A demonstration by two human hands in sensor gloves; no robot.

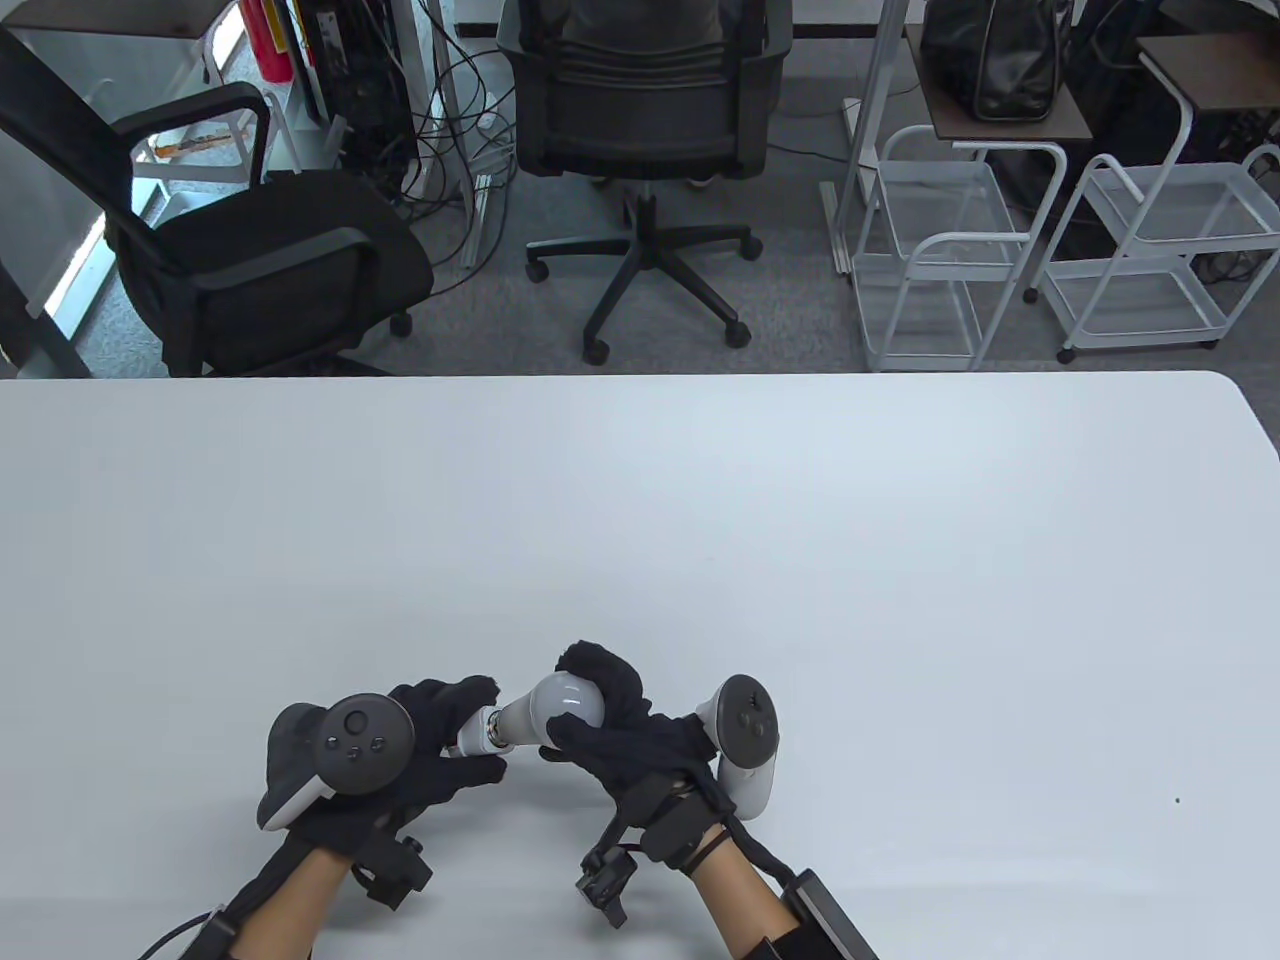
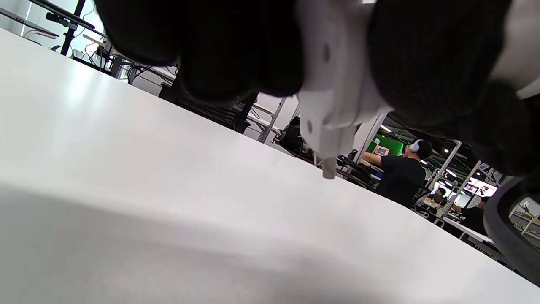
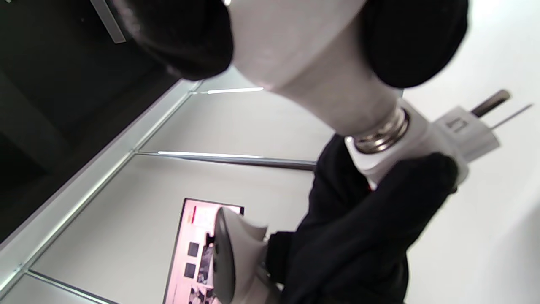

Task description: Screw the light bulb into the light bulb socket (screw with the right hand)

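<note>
Table view: the light bulb (image 1: 556, 706) is seen held above the white surface (image 1: 700, 520) near its front edge, between the two hands; its globe is gripped by the curled fingers of the right hand (image 1: 625, 735), and its base is met by the plug-in socket adapter (image 1: 478, 733), which is pinched in the fingers of the left hand (image 1: 440, 745). In the right wrist view the threaded metal base (image 3: 382, 134) is shown entered into the socket's collar, yet several bright turns are left exposed above the rim; the bulb is therefore judged to be started but not seated. The adapter's two prongs (image 3: 498, 105) are seen pointing away from the bulb, plugged into nothing. In the left wrist view only the white adapter body (image 2: 333, 93) and dark glove fingers can be made out; the thread is hidden there. What is judged to be left: further turns by the right hand until the exposed thread is taken up, the socket being kept steady by the left.
</note>
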